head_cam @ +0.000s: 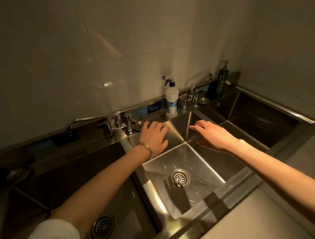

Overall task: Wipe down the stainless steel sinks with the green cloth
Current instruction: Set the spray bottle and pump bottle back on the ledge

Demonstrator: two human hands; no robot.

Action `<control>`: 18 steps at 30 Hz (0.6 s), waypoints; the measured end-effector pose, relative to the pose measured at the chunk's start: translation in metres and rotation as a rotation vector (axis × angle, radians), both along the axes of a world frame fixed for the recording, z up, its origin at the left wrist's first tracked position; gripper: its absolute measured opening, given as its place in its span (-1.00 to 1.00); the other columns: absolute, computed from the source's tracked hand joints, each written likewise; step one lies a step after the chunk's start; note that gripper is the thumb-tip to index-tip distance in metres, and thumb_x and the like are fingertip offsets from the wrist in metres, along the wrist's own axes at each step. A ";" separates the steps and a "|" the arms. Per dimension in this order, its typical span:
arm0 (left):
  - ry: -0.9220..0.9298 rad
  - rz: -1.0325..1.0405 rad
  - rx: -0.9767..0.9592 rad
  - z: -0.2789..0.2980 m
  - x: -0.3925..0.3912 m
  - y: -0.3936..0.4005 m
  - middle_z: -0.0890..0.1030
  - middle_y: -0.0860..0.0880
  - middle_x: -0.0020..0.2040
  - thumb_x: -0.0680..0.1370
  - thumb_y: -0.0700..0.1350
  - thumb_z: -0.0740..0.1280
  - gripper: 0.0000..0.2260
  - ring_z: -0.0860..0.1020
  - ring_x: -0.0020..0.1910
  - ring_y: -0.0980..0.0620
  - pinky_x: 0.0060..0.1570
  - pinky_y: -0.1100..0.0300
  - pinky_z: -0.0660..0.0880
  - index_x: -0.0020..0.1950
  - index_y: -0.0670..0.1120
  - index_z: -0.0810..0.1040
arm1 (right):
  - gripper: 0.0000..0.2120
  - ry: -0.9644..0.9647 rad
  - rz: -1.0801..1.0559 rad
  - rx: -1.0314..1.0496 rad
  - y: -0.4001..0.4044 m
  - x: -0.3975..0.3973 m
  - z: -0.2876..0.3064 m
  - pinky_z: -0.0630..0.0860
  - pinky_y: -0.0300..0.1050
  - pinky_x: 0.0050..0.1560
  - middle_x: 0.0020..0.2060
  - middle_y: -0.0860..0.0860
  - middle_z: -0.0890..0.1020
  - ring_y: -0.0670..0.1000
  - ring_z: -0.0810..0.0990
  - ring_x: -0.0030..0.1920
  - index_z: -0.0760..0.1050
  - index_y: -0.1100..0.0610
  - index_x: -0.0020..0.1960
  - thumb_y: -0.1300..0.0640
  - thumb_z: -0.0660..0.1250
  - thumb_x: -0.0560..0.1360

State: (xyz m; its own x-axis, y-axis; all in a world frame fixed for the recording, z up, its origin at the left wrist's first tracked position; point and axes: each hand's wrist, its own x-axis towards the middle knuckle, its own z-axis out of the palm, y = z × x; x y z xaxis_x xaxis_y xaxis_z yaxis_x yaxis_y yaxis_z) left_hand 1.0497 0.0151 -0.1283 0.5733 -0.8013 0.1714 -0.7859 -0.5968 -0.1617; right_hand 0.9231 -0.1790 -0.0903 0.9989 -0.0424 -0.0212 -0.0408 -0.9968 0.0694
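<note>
Now both arms reach over the middle sink [175, 155], the left hand [154, 136] spread flat against its back wall and the right hand [212, 134] loosely extended above its right wall, both holding nothing. No green cloth shows; a white spray bottle [171, 100] stands on the back ledge between two faucets

Steel sink unit [236, 186] carries a spray bottle [172, 101] and pump bottle [223, 79].

left sink [46, 181] cropped, blue label [152, 108] illegible
</note>
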 end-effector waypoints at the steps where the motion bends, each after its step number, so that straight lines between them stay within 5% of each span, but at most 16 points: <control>1: 0.001 0.010 0.009 -0.001 0.007 -0.007 0.36 -0.02 0.38 0.54 0.14 0.17 -0.52 0.28 0.38 -0.03 0.35 -0.05 0.14 0.42 0.02 0.28 | -0.36 -0.002 0.012 0.001 -0.007 0.008 -0.001 0.37 -0.01 0.32 0.44 0.11 0.24 0.09 0.30 0.39 0.11 0.04 0.50 0.05 0.31 0.51; 12: 0.019 0.076 0.020 -0.028 0.104 -0.097 0.38 -0.04 0.36 0.55 0.12 0.19 -0.53 0.33 0.34 -0.05 0.30 -0.01 0.24 0.42 -0.02 0.28 | -0.35 -0.007 0.026 -0.017 -0.089 0.107 -0.016 0.47 -0.02 0.19 0.38 0.13 0.29 0.11 0.41 0.27 0.10 0.06 0.49 0.08 0.33 0.50; 18: 0.256 0.197 -0.040 -0.046 0.154 -0.136 0.44 -0.10 0.28 0.53 0.10 0.26 -0.53 0.41 0.25 -0.09 0.18 0.02 0.40 0.39 -0.05 0.31 | -0.32 -0.040 -0.028 0.163 -0.120 0.168 -0.029 0.39 -0.12 0.24 0.39 0.05 0.32 0.04 0.38 0.32 0.11 0.05 0.49 0.07 0.37 0.47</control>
State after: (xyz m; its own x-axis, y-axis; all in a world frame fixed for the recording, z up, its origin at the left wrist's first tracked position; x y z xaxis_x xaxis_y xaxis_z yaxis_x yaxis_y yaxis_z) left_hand 1.2042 -0.1205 -0.1739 0.7455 -0.6658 0.0311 -0.6664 -0.7437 0.0528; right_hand 1.0914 -0.2993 -0.1190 0.9976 -0.0690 0.0095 -0.0678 -0.9931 -0.0957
